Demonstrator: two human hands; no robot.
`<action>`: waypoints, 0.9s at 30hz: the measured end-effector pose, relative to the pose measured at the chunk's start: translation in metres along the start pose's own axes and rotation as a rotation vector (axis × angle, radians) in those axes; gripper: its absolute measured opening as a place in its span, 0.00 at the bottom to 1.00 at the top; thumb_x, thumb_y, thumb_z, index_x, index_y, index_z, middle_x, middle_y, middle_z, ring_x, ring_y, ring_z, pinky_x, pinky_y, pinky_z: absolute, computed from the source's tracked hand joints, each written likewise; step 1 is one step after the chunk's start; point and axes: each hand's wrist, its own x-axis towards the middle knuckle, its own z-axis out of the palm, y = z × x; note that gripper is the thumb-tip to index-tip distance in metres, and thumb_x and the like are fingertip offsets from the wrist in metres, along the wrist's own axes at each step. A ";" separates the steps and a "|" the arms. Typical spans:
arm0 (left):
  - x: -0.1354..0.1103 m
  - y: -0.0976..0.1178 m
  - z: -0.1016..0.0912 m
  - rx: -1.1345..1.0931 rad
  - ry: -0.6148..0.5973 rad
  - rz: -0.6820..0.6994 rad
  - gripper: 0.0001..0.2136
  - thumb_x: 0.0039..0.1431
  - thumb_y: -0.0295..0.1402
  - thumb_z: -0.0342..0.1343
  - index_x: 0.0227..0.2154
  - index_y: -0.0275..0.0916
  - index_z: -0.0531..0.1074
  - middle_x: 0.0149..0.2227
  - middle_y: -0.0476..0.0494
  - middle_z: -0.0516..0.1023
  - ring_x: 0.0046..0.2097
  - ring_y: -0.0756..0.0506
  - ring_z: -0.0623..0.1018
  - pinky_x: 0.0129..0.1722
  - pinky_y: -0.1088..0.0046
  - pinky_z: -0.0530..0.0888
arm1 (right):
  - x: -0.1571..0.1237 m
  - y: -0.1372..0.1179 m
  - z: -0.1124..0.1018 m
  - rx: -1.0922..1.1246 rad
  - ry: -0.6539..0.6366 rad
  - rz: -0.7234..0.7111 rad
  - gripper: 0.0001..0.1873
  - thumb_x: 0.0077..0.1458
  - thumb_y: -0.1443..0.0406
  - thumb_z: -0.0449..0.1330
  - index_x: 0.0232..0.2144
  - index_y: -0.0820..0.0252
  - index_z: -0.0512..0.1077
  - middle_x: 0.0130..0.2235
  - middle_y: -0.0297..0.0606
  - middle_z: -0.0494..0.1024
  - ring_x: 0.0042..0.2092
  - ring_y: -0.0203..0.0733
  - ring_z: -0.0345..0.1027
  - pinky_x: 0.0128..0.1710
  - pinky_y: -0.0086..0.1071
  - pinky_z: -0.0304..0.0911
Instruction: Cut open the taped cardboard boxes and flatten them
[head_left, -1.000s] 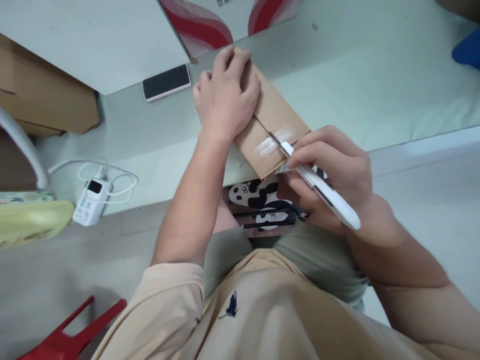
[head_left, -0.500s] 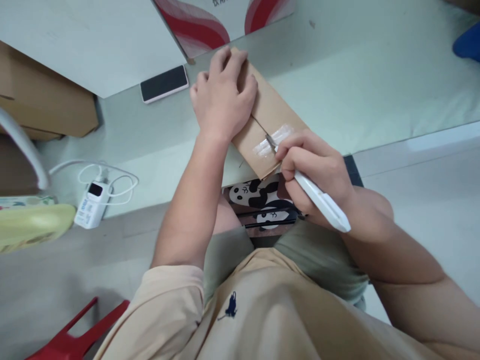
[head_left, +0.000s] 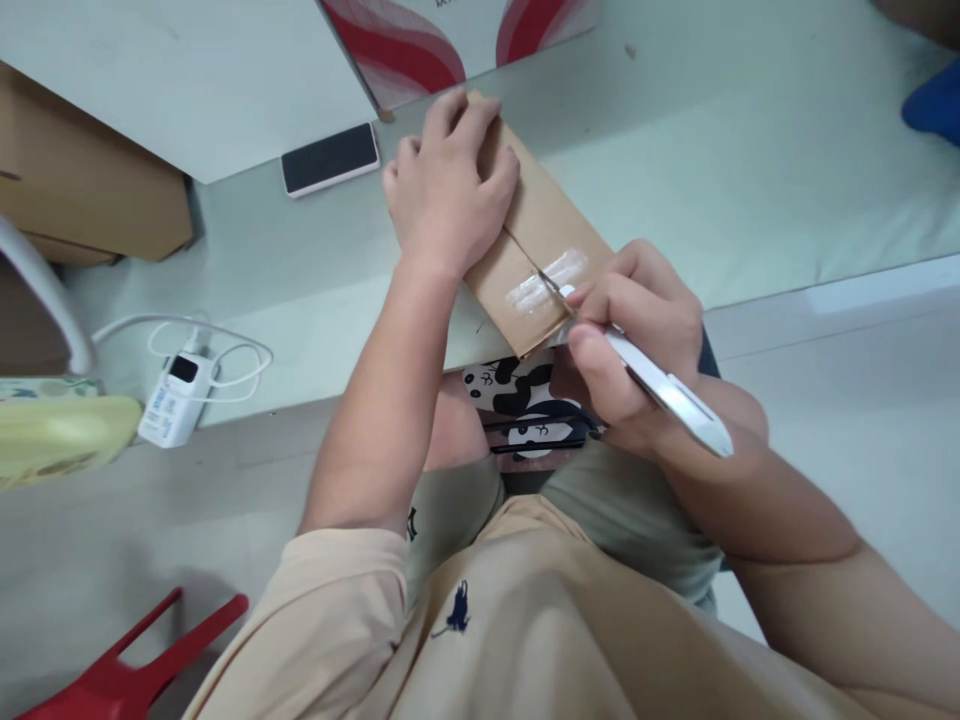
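A flat brown cardboard box (head_left: 555, 205) lies slantwise on the pale green table, its near corner at the table's edge. My left hand (head_left: 454, 185) presses on the box's far left part, fingers bent and gripping it. A dark seam runs along the top, crossed by a strip of clear tape (head_left: 545, 285) near the close end. In my right hand (head_left: 637, 325) is a white utility knife (head_left: 675, 392), its handle pointing back toward me. Its blade meets the seam at the tape; my fingers partly hide the knife's front.
A phone (head_left: 331, 160) lies left of the box, beside a large white box (head_left: 225, 80). A white power bank (head_left: 176, 395) with a looped cable rests at the table's front edge. Brown cartons (head_left: 90, 165) stand far left, and a red stool (head_left: 142, 665) is below. A blue object (head_left: 934, 108) shows far right.
My right hand has drawn the utility knife a short way toward me and to the right along the seam. My left hand stays on the box. The view has shifted slightly.
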 end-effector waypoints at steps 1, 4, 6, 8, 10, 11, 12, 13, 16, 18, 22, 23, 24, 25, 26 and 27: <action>0.000 0.000 0.000 -0.002 0.001 0.004 0.23 0.63 0.44 0.47 0.60 0.63 0.72 0.69 0.61 0.66 0.64 0.27 0.68 0.63 0.41 0.61 | 0.001 0.001 0.003 -0.001 0.014 0.012 0.11 0.55 0.66 0.56 0.23 0.54 0.60 0.30 0.35 0.64 0.31 0.38 0.61 0.29 0.36 0.62; 0.000 -0.001 -0.001 -0.028 0.003 0.013 0.23 0.63 0.44 0.47 0.60 0.62 0.72 0.68 0.57 0.67 0.65 0.25 0.67 0.62 0.40 0.61 | 0.004 0.005 0.007 0.025 0.017 0.022 0.12 0.54 0.67 0.57 0.22 0.54 0.58 0.29 0.34 0.63 0.31 0.38 0.61 0.30 0.35 0.62; 0.000 -0.001 -0.001 -0.049 -0.002 0.011 0.22 0.63 0.44 0.48 0.58 0.65 0.73 0.66 0.55 0.70 0.65 0.24 0.65 0.59 0.39 0.62 | 0.005 0.006 0.006 0.037 0.009 0.039 0.13 0.56 0.66 0.57 0.22 0.54 0.59 0.28 0.35 0.65 0.31 0.39 0.62 0.30 0.35 0.63; 0.000 0.000 0.000 -0.045 0.002 -0.003 0.21 0.63 0.44 0.48 0.58 0.65 0.72 0.64 0.56 0.70 0.65 0.26 0.66 0.59 0.41 0.62 | 0.003 0.005 0.004 0.053 0.033 0.061 0.14 0.58 0.62 0.56 0.21 0.54 0.61 0.29 0.35 0.67 0.32 0.40 0.64 0.32 0.37 0.63; 0.000 0.000 0.000 -0.024 0.004 -0.014 0.22 0.64 0.44 0.48 0.59 0.63 0.72 0.66 0.58 0.68 0.63 0.29 0.67 0.61 0.43 0.61 | 0.000 0.003 0.002 0.071 0.073 0.071 0.16 0.60 0.59 0.55 0.21 0.54 0.63 0.29 0.36 0.69 0.32 0.40 0.65 0.32 0.37 0.63; 0.000 0.000 0.000 -0.017 0.003 -0.017 0.22 0.64 0.45 0.47 0.59 0.63 0.71 0.66 0.59 0.68 0.62 0.30 0.66 0.61 0.43 0.61 | -0.001 0.002 0.002 0.079 0.084 0.068 0.17 0.61 0.59 0.55 0.21 0.54 0.63 0.29 0.36 0.69 0.32 0.40 0.65 0.31 0.38 0.62; 0.000 0.000 0.000 -0.015 -0.002 -0.014 0.22 0.64 0.46 0.47 0.60 0.63 0.71 0.66 0.59 0.69 0.62 0.30 0.66 0.61 0.44 0.61 | -0.002 0.002 0.003 0.087 0.089 0.055 0.17 0.61 0.58 0.55 0.21 0.55 0.64 0.29 0.35 0.69 0.31 0.39 0.65 0.31 0.37 0.62; 0.000 0.000 0.000 -0.019 -0.005 -0.007 0.22 0.64 0.46 0.47 0.59 0.64 0.71 0.64 0.57 0.70 0.62 0.30 0.65 0.60 0.43 0.61 | -0.003 0.003 0.004 0.093 0.099 0.040 0.17 0.61 0.59 0.55 0.21 0.55 0.63 0.29 0.35 0.68 0.30 0.39 0.64 0.30 0.37 0.61; 0.000 -0.001 0.000 -0.044 0.002 0.014 0.21 0.62 0.46 0.47 0.57 0.65 0.73 0.59 0.50 0.75 0.63 0.26 0.65 0.57 0.41 0.61 | -0.001 0.009 0.009 0.103 0.141 -0.007 0.15 0.60 0.62 0.55 0.21 0.55 0.63 0.27 0.33 0.65 0.29 0.37 0.61 0.29 0.36 0.58; 0.000 -0.001 -0.001 -0.082 0.003 0.009 0.21 0.61 0.46 0.48 0.56 0.65 0.73 0.55 0.46 0.77 0.64 0.24 0.64 0.56 0.41 0.63 | 0.001 0.013 0.012 0.099 0.136 -0.036 0.14 0.59 0.63 0.55 0.21 0.55 0.63 0.27 0.33 0.64 0.29 0.37 0.59 0.29 0.35 0.58; 0.001 0.000 -0.001 -0.114 -0.015 -0.009 0.22 0.60 0.46 0.49 0.57 0.67 0.73 0.54 0.46 0.78 0.65 0.24 0.63 0.55 0.40 0.64 | 0.001 0.011 0.007 0.053 0.047 0.009 0.15 0.63 0.61 0.55 0.23 0.53 0.63 0.29 0.36 0.66 0.32 0.40 0.63 0.31 0.38 0.63; 0.001 0.000 -0.001 -0.095 -0.008 -0.004 0.22 0.60 0.46 0.49 0.57 0.67 0.73 0.57 0.48 0.77 0.65 0.24 0.64 0.56 0.40 0.64 | 0.000 0.009 0.005 0.039 0.032 0.043 0.16 0.64 0.59 0.54 0.23 0.53 0.63 0.29 0.36 0.66 0.33 0.42 0.64 0.32 0.39 0.65; 0.000 0.000 -0.001 -0.070 0.001 0.000 0.22 0.61 0.45 0.49 0.57 0.66 0.73 0.60 0.52 0.75 0.64 0.25 0.65 0.58 0.41 0.63 | -0.001 0.007 0.003 0.031 0.026 0.071 0.17 0.65 0.58 0.53 0.23 0.53 0.63 0.29 0.37 0.66 0.33 0.42 0.65 0.33 0.40 0.66; 0.000 0.001 -0.001 -0.047 0.010 0.000 0.22 0.61 0.45 0.48 0.57 0.66 0.73 0.63 0.56 0.72 0.64 0.26 0.66 0.59 0.41 0.62 | -0.001 0.005 0.001 0.035 0.031 0.079 0.18 0.65 0.57 0.53 0.23 0.53 0.64 0.29 0.37 0.66 0.33 0.42 0.66 0.33 0.40 0.66; 0.000 0.002 -0.001 -0.028 0.012 -0.004 0.22 0.61 0.44 0.48 0.58 0.65 0.73 0.66 0.58 0.70 0.64 0.27 0.67 0.61 0.42 0.62 | -0.002 0.003 0.000 0.048 0.048 0.069 0.18 0.65 0.57 0.53 0.23 0.53 0.64 0.29 0.37 0.66 0.32 0.42 0.66 0.32 0.40 0.65; 0.000 0.002 -0.001 -0.015 0.008 -0.009 0.23 0.62 0.44 0.47 0.59 0.63 0.72 0.68 0.60 0.67 0.64 0.28 0.67 0.62 0.43 0.61 | -0.003 0.003 0.000 0.063 0.069 0.053 0.18 0.65 0.57 0.54 0.22 0.54 0.64 0.29 0.36 0.66 0.31 0.41 0.66 0.30 0.39 0.64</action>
